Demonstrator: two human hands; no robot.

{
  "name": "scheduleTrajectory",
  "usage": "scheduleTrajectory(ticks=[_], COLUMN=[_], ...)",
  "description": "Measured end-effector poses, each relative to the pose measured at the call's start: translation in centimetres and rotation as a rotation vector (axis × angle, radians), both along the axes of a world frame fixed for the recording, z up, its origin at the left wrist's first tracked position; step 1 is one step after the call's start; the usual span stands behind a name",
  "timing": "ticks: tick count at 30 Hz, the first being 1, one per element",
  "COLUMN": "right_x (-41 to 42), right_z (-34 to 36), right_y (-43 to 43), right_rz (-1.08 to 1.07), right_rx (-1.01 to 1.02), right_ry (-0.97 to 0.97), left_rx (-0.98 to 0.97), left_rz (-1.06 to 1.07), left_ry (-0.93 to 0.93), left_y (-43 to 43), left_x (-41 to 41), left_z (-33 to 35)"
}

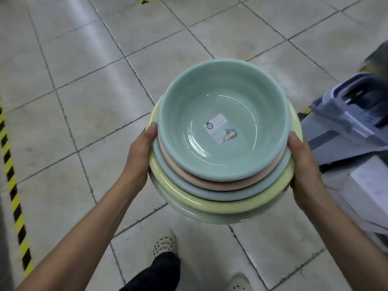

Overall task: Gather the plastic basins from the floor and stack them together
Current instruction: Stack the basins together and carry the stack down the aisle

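A stack of several nested plastic basins hangs in the air in front of me. The top basin (224,120) is teal with a paper label in its bottom. Below it show a pink rim (189,175), a light blue rim (210,193), a yellow rim (210,203) and a pale green rim (210,217). My left hand (142,156) grips the stack's left edge, thumb over the rims. On the right edge, my right hand (302,164) holds the stack the same way.
Grey floor tiles (84,101) lie all around. Black-and-yellow hazard tape (12,185) runs along the left. Blue and white plastic storage boxes (357,127) stand at the right, close to the stack. My feet in spotted slippers (165,242) are below.
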State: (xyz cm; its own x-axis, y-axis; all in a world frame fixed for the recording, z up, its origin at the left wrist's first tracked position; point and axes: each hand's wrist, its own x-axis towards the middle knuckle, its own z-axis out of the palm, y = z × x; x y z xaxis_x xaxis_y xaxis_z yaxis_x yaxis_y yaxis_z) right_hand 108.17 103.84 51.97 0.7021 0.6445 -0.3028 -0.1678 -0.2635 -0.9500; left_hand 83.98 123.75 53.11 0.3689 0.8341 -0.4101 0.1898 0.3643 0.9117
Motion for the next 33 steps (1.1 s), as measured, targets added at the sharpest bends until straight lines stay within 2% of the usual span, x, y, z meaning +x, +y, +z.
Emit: scheduleTrajectory(ticks=[8,14,20,25,33], right_x=[-6.4,-15.0,-24.7,-32.4,-44.1], right_z=[26.3,38.5,43.7,45.8,43.6], right_y=[5.2,11.0,18.8,26.5,41.3], right_rz=[0.246,0.430,0.634,0.837,1.168], right_rx=[-0.018,-0.037,-0.010,0.030,-0.038], right_ry=[-0.003,0.049,0.022,0.023,0.024], left_rx=[0.038,0.084,0.123,0.123,0.051], left_rz=[0.192,0.328,0.554,0.848,1.182], left_ry=[0.054,0.036,0.045,0.071,0.056], left_y=[-1.3,-1.3,-0.2,0.9,4.7], left_x=[-12.9,-23.5,-32.9,-39.2,-47.0], left_z=[27.7,40.4,45.4,46.3,44.0])
